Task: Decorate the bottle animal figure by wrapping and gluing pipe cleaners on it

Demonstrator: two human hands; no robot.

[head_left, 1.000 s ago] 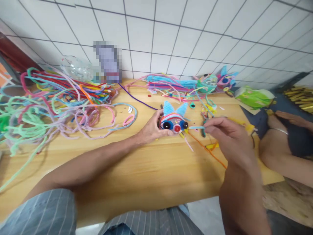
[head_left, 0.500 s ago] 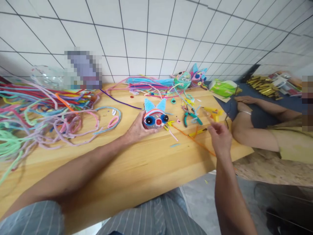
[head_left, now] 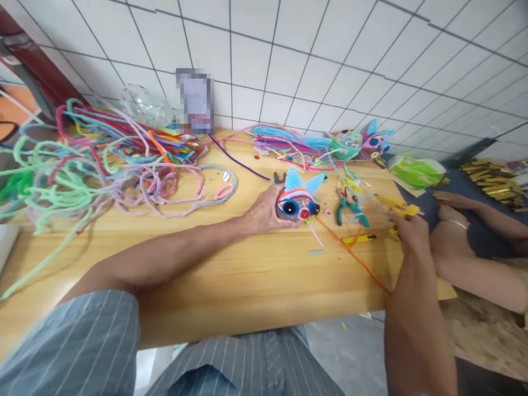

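Head view: a pale wooden tabletop [head_left: 231, 269]; the landmark is a round, clear-and-coloured cat head with blue fuzzy ears and black-and-blue eyes [head_left: 297, 203], near the table's middle.
Left hand [head_left: 266, 212]: wrapped around the cat head's left side, thumb below, fingers parted only by its width; held sidelong, presumably so the round form cannot roll and its face stays uncovered.
Right hand [head_left: 412, 231]: well right of the cat head, fingers bent at the handle of a yellow plastic gun-shaped tool [head_left: 399, 204], apparently touching; whether they close around it cannot be told.
Tool's lie: nozzle towards the cat head, grip towards the right hand, perhaps for easy reach.
Green-handled metal pliers [head_left: 348, 205]: just right of the cat head, jaws pointing away.
Orange fuzzy stem [head_left: 363, 265]: trailing from beside the cat head to the right forearm.
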